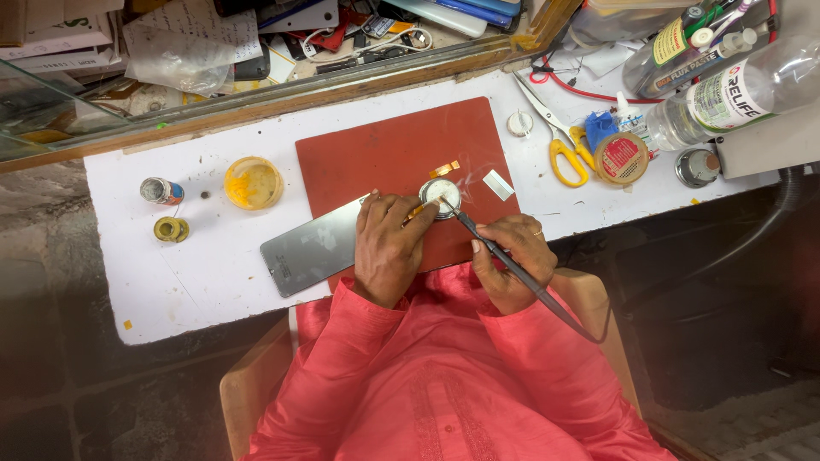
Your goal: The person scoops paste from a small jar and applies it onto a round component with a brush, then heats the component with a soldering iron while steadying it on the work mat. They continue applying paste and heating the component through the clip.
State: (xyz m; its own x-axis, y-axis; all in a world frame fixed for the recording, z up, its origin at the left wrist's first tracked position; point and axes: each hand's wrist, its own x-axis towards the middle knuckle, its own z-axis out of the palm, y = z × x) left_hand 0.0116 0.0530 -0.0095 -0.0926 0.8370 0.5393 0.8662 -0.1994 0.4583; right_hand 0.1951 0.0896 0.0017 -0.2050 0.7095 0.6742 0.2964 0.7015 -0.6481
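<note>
A small round metal tin (442, 196) sat near the middle of a red mat (384, 154) on the white workbench (196, 273), a soldering iron (512, 269) tip resting on it amid a wisp of smoke. The right hand (512, 260) closed firmly around the iron's dark handle. The left hand (389, 248) pinched a thin yellowish strip (415, 211) beside the tin, resting over a grey phone panel (312, 248). Yellow-handled scissors (559, 145) lay well apart.

I'm looking at a small repair workshop. The white counter (196, 273) carries a soldering iron (512, 266), red work mat (384, 154), scissors (559, 145) and flux bottles (683, 47).
</note>
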